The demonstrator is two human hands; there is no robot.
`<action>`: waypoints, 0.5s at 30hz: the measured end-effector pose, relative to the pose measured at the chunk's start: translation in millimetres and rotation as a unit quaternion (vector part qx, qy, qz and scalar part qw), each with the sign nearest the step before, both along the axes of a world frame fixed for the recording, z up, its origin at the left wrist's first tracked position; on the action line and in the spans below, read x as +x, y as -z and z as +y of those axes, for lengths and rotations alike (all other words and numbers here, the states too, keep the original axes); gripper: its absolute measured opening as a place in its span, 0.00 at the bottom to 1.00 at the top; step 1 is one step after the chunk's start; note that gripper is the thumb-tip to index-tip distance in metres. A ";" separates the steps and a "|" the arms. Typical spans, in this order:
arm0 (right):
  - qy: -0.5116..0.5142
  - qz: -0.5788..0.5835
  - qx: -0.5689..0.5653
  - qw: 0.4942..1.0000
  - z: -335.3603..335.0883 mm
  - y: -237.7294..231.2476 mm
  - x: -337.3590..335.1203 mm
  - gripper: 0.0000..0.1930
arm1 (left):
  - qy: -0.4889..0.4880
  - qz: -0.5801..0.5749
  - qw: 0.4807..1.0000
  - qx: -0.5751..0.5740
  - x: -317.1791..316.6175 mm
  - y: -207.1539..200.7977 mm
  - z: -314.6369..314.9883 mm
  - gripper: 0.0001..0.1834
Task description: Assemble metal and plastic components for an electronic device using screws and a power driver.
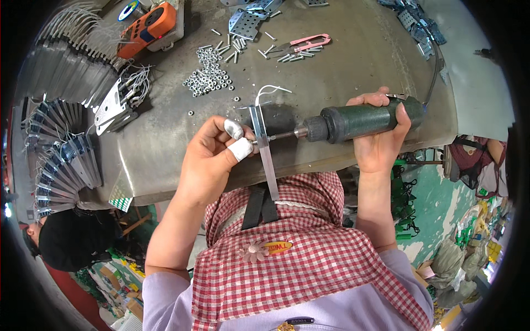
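My right hand (376, 129) is wrapped round a dark green electric screwdriver (364, 122), held sideways with its shaft toward the left. The driver's tip meets a narrow flat metal strip (268, 165), which hangs over the bench's front edge and has a white wire at its top. From the other side, my left hand (212, 154) pinches at the strip with a thumb and finger wrapped in white tape. A small metal piece shows at those fingertips, too hidden to name. Beyond my hands lie a pile of nuts (207, 74) and several loose screws (301, 55).
Pink snips (310, 42) lie among the screws. Rows of similar wired strips (69, 165) fan out at the left, near white plates (110, 105). An orange device (148, 30) sits at the back left. Perforated metal brackets (245, 25) are at the back. The driver's cord (436, 74) runs back right.
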State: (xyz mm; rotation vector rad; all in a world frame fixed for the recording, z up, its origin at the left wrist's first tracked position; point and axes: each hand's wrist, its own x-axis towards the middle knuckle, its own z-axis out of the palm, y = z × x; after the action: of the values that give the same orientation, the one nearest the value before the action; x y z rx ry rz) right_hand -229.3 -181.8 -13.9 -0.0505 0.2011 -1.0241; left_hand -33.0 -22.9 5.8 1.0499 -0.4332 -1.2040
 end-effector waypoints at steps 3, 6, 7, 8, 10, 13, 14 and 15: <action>0.007 0.002 0.005 1.000 -0.6 -5.9 -0.2 0.17 | 0.093 -0.121 0.984 0.089 9.7 -7.6 -1.5 0.06; 0.011 0.033 0.000 0.999 -0.4 -10.1 -1.2 0.18 | 0.176 -0.460 0.866 0.089 10.7 -32.0 -5.1 0.08; 0.004 0.034 -0.002 0.999 0.7 -10.0 0.6 0.18 | 0.173 -0.549 0.812 0.093 7.5 -42.5 -5.8 0.11; 0.008 0.025 0.003 1.000 2.6 -7.3 3.0 0.18 | 0.168 -0.548 0.814 0.096 4.8 -47.5 -8.0 0.11; 0.009 0.017 0.007 1.000 4.9 -2.8 7.1 0.18 | 0.172 -0.599 0.777 0.093 3.5 -49.9 -12.8 0.12; 0.015 -0.043 0.007 0.999 4.8 -0.9 10.0 0.18 | 0.190 -0.587 0.782 0.088 6.2 -50.6 -15.0 0.12; 0.011 -0.051 0.008 0.999 4.1 -1.0 10.5 0.18 | 0.203 -0.563 0.795 0.097 6.6 -51.7 -15.7 0.12; 0.008 -0.058 0.010 0.998 4.0 -0.8 10.8 0.18 | 0.203 -0.562 0.796 0.098 7.5 -50.5 -15.6 0.12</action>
State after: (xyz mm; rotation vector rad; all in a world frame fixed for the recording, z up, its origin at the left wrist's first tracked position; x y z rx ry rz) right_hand -218.6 -177.8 -13.1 0.0294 0.1060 -1.0371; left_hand -25.5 -38.5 56.3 1.8808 -1.5482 -0.8592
